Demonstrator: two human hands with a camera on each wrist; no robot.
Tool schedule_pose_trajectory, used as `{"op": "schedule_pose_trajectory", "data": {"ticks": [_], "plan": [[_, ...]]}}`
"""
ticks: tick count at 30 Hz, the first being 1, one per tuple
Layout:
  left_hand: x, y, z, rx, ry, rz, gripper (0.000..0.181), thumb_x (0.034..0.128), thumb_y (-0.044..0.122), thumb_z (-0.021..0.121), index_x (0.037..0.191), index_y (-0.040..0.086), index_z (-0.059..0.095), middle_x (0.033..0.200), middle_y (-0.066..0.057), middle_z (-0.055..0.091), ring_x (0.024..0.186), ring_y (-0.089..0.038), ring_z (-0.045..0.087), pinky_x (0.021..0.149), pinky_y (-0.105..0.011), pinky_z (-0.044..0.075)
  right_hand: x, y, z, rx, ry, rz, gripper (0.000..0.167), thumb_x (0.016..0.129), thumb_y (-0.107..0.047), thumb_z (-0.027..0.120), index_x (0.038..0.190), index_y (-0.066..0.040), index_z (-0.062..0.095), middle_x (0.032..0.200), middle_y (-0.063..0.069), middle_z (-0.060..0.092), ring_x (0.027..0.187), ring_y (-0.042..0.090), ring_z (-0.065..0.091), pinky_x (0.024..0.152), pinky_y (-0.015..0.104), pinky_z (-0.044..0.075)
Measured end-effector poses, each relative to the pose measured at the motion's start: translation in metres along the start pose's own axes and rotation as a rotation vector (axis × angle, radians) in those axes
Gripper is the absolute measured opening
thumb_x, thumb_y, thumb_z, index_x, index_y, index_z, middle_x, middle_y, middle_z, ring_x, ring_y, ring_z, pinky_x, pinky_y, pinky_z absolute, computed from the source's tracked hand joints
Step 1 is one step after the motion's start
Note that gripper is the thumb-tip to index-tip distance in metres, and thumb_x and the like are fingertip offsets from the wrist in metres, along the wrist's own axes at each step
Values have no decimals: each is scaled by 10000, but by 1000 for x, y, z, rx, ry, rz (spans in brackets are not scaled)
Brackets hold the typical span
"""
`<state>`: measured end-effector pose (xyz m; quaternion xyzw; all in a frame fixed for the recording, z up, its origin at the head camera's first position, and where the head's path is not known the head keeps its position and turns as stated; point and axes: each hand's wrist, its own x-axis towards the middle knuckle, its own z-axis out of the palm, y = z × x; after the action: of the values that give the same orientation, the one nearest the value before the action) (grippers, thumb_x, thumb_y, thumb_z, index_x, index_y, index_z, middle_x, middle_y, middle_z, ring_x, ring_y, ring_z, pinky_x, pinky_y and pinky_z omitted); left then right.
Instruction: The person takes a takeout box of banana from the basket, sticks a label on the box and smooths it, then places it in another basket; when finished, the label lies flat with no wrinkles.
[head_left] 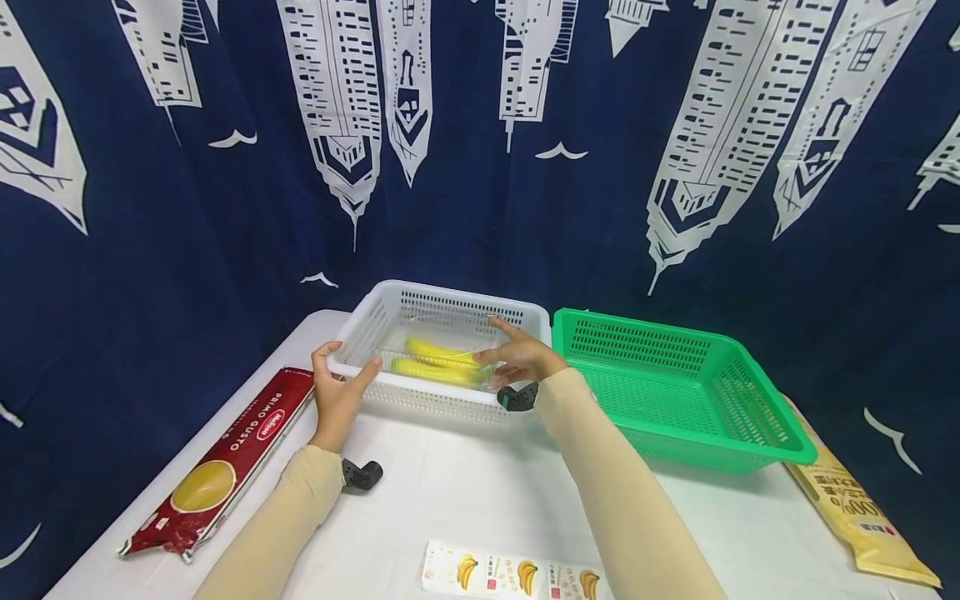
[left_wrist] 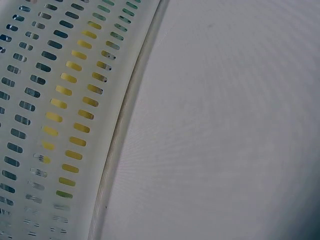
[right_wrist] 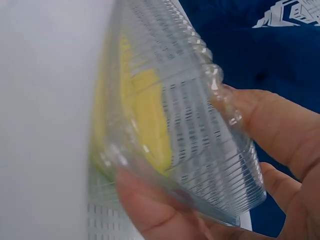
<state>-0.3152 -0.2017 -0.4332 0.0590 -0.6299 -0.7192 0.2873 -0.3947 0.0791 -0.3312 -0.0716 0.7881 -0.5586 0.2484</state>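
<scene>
A white perforated basket (head_left: 450,398) stands at the back of the table. In the head view, my left hand (head_left: 337,400) grips its front left corner, thumb over the front rim. My right hand (head_left: 525,357) reaches in from the right and holds a clear plastic box (right_wrist: 195,145) by its end, as the right wrist view shows. Long yellow pieces that look like bananas (head_left: 438,371) lie inside the box. The box sits tilted within the basket. Yellow also shows through the basket's slots (left_wrist: 75,120) in the left wrist view, where the left hand is out of sight.
A green basket (head_left: 697,450) stands right of the white one. Along the left table edge lies a red spaghetti pack (head_left: 225,467); a yellow bag (head_left: 862,517) lies at the right edge. A strip of banana-printed labels (head_left: 510,573) is at the front. Behind hangs a navy curtain (head_left: 480,208).
</scene>
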Motion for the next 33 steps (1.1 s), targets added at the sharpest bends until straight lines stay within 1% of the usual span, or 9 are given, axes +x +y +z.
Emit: {"op": "schedule_pose_trajectory", "data": {"ticks": [4, 10, 13, 15, 18, 20, 22, 27, 33], "plan": [[0, 0, 0, 13, 6, 4, 731, 934, 6, 800, 1507, 30, 346, 1492, -256, 532, 1303, -346, 557, 920, -174, 459, -5, -2, -3, -8, 20, -30, 1020, 986, -67, 774, 1755, -274, 137, 1604, 270, 492, 1417, 533, 497, 759, 381, 659], [-1, 3, -2, 73, 29, 5, 746, 929, 62, 825, 1516, 46, 365, 1457, -236, 546, 1164, -230, 536, 848, -180, 435, -19, -10, -9, -19, 26, -74, 1007, 1006, -81, 761, 1757, -280, 120, 1719, 283, 256, 1386, 510, 517, 797, 377, 658], [-1, 4, -2, 56, 28, 12, 756, 929, 56, 821, 1528, 47, 361, 1461, -235, 539, 1153, -207, 532, 848, -174, 433, -27, -14, -13, -35, 30, -91, 993, 1014, -93, 757, 1756, -289, 127, 1728, 287, 216, 1231, 437, 591, 820, 385, 657], [-1, 4, -2, 41, 24, 17, 761, 928, 51, 820, 1534, 44, 360, 1466, -240, 531, 1163, -215, 533, 851, -171, 433, -32, -15, -15, -44, 35, -101, 985, 1017, -97, 756, 1755, -292, 135, 1716, 293, 227, 1098, 366, 608, 820, 390, 657], [-2, 3, -1, 29, 22, 18, 754, 927, 44, 818, 1529, 36, 364, 1458, -245, 531, 1176, -234, 534, 858, -175, 435, -41, -17, -20, -49, 48, -110, 984, 1010, -95, 765, 1753, -301, 153, 1688, 293, 263, 898, 262, 588, 799, 389, 660], [-3, 2, -1, 30, 26, 14, 741, 930, 40, 814, 1521, 34, 367, 1456, -242, 529, 1181, -233, 533, 874, -178, 437, -46, -17, -22, -42, 44, -123, 983, 1009, -95, 766, 1752, -302, 156, 1674, 293, 276, 811, 213, 570, 786, 385, 660], [-3, 2, -1, 27, 29, 10, 726, 934, 32, 808, 1513, 34, 369, 1451, -231, 529, 1184, -220, 532, 895, -189, 440, -51, -18, -23, -30, 37, -135, 982, 1011, -96, 762, 1752, -304, 153, 1697, 291, 243, 739, 182, 547, 786, 381, 659], [-2, 2, -1, 22, 17, -3, 718, 940, 28, 800, 1509, 36, 362, 1454, -204, 522, 1201, -193, 531, 939, -209, 447, -67, -18, -29, -1, 27, -157, 961, 1019, -115, 750, 1748, -327, 160, 1776, 238, 86, 756, 191, 543, 799, 371, 655], [-2, 2, -1, 37, 10, -2, 747, 942, 51, 814, 1531, 56, 354, 1475, -224, 519, 1227, -250, 539, 918, -209, 453, -83, -15, -33, -13, 22, -183, 932, 1028, -128, 747, 1742, -340, 186, 1780, 202, 76, 799, 206, 529, 805, 373, 653]]}}
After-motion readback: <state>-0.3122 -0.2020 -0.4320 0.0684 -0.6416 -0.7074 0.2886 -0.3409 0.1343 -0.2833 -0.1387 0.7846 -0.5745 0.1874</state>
